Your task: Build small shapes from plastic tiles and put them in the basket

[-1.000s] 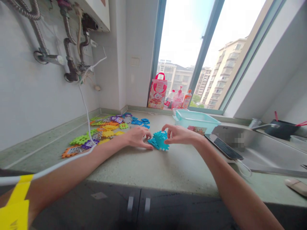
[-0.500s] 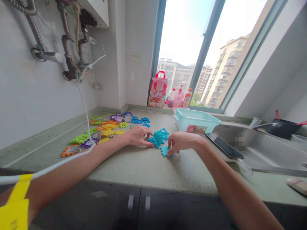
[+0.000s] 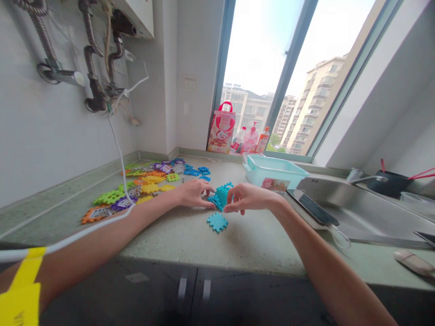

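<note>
My left hand (image 3: 194, 194) curls round the left side of a small turquoise assembly (image 3: 222, 194) of toothed interlocking tiles, its thumb and fingers against the edge. Some of those tiles stand tilted up from the others. From the right, my right hand (image 3: 250, 198) grips the same assembly with thumb and bent fingers, hiding its right part. A loose flat turquoise tile (image 3: 217, 222) with toothed edges lies on the counter just in front, touched by neither hand.
Multicoloured interlocking tiles (image 3: 149, 180) are heaped at the left on the counter (image 3: 190, 240). A pale turquoise basin (image 3: 278, 168) stands behind my right hand. A phone (image 3: 313, 207) rests beside the steel sink (image 3: 374, 213). A white cable (image 3: 118, 147) crosses above my left forearm.
My right hand has let go of the loose turquoise tile, which now lies further left and nearer the front. The hand has moved to the assembly's right side. My left hand stays there.
</note>
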A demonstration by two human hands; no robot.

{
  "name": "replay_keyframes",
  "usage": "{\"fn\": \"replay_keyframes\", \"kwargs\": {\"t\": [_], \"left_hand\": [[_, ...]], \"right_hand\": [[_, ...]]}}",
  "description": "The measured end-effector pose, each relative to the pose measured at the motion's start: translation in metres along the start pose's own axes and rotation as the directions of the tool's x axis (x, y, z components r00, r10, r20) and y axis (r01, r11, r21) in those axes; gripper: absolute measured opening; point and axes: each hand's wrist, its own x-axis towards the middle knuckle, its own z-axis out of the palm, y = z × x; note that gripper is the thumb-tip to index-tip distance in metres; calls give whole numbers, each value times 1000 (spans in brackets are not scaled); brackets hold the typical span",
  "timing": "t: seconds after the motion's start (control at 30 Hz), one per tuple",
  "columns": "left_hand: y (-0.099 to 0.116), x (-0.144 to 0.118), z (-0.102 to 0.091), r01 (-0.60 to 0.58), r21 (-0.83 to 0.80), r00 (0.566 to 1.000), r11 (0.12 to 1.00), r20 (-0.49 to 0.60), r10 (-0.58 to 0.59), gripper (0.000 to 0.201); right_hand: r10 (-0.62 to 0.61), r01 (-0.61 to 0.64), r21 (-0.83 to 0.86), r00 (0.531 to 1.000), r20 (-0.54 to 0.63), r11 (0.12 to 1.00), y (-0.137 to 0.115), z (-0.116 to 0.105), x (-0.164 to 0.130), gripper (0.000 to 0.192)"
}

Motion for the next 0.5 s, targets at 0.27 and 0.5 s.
{"fn": "replay_keyframes", "kwargs": {"t": [0.27,0.5], "left_hand": [[-5,-1,3,-27,-6,1000,1000,10,27,39],[-6,0,2,-15,8,1000,1000,23,15,31]], "right_hand": [[-186,78,-467,964,-191,881,-52,63,-4,42],[-318,236,-279,899,-300,931,-42,46,-2,25]]}}
